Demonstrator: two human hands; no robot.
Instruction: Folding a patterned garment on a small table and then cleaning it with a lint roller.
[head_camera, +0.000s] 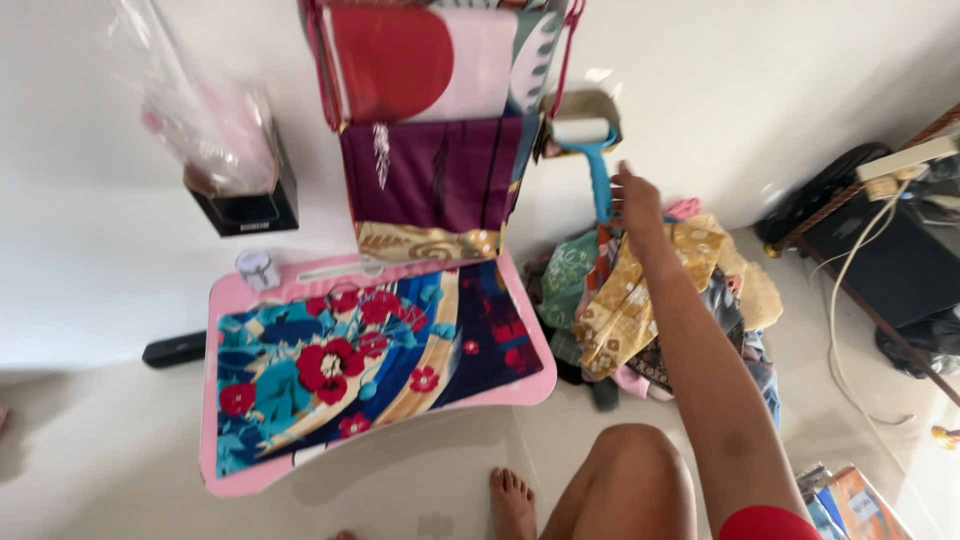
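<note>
We see the right hand stretched out over the heap of crumpled cloths, its fingers curled about the blue handle of the lint roller, whose white roll stands upright by the wall. How tightly the grasp closes we cannot tell. The flowered cloth lies flat across the pink lap table. The left hand is out of sight.

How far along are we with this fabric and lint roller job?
Done: one floral fabric lies flat on the pink lap table. In hand: right hand grips the blue lint roller. Left: the crumpled fabric pile on the floor looks untouched.
</note>
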